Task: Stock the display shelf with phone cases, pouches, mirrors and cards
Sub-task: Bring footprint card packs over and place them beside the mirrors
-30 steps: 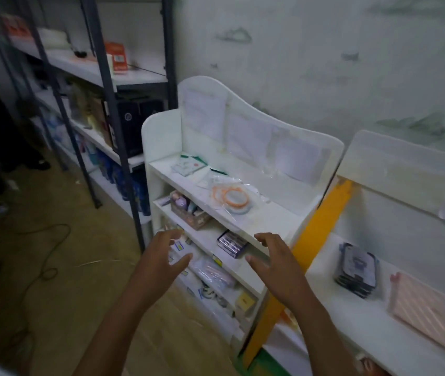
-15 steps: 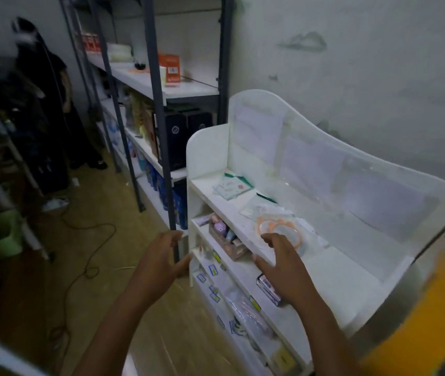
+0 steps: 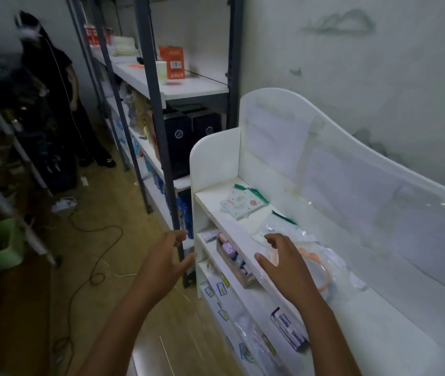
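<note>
White display shelf (image 3: 243, 158) stands beside a grey metal rack (image 3: 159, 126), its top tier carrying clear plastic pouches (image 3: 308, 256) with an orange ring inside and a patterned packet (image 3: 243, 203). Both hands hover empty, fingers loosely spread: right hand (image 3: 286, 264) over the pouches, left hand (image 3: 165, 261) just off the shelf's end.

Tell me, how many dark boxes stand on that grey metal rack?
2: the left dark box and the right dark box stand side by side on the rack's middle level. More may be hidden behind.
</note>
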`<state>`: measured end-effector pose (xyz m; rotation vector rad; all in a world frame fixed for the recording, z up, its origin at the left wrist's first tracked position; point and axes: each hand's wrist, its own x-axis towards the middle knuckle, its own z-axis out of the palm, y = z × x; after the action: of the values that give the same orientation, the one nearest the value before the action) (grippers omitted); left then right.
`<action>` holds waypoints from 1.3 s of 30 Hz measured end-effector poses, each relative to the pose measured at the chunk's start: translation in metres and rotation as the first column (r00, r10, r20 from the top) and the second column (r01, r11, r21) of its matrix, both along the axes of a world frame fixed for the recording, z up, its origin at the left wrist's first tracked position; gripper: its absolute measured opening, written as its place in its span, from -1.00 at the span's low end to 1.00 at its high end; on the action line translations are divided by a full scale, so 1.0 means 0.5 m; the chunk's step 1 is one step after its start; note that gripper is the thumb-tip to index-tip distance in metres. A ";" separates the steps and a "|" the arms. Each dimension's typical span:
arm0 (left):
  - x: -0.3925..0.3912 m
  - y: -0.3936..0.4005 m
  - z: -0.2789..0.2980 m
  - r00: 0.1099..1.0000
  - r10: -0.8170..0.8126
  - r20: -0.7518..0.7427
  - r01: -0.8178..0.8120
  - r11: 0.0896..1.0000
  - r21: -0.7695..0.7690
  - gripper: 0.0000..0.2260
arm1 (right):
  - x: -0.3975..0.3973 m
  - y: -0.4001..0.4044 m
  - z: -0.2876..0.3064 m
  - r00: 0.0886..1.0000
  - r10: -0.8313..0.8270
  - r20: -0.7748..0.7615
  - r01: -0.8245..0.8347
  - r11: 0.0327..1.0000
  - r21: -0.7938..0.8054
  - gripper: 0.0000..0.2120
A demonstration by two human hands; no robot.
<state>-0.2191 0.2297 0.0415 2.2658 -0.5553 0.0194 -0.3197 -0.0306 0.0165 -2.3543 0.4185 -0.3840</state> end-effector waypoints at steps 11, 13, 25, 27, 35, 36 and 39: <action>0.333 -0.104 -0.057 0.985 -0.168 -0.033 0.168 0.986 0.005 -0.53 | 0.249 -0.078 -0.031 0.988 -0.117 -0.098 0.117 0.993 -0.004 -0.53; 0.396 -0.135 -0.062 0.976 -0.213 -0.045 0.213 0.977 -0.011 -0.53 | 0.292 -0.096 -0.028 0.981 -0.156 -0.118 0.154 0.988 -0.023 -0.53; 0.593 -0.336 -0.126 0.883 -0.425 -0.196 0.434 0.901 0.000 -0.57 | 0.379 -0.168 -0.076 0.918 -0.372 -0.135 0.376 0.926 0.007 -0.59; 0.602 -0.367 -0.134 0.879 -0.430 -0.204 0.445 0.895 0.030 -0.57 | 0.384 -0.181 -0.082 0.913 -0.379 -0.153 0.385 0.923 0.011 -0.59; 0.598 -0.441 -0.179 0.890 -0.355 -0.285 0.431 0.860 0.273 -0.47 | 0.409 -0.235 -0.095 0.924 -0.347 -0.163 0.360 0.931 0.061 -0.61; 0.597 -0.446 -0.184 0.898 -0.331 -0.291 0.416 0.856 0.309 -0.46 | 0.413 -0.239 -0.098 0.927 -0.341 -0.159 0.355 0.933 0.066 -0.61; 0.586 -0.459 -0.199 0.917 -0.291 -0.274 0.384 0.828 0.407 -0.43 | 0.424 -0.246 -0.109 0.929 -0.335 -0.157 0.350 0.933 0.083 -0.61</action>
<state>0.0739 0.0003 -0.0581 2.5376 -0.9245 -0.5718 -0.1079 -0.1537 -0.0383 -2.2059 0.9043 -0.3464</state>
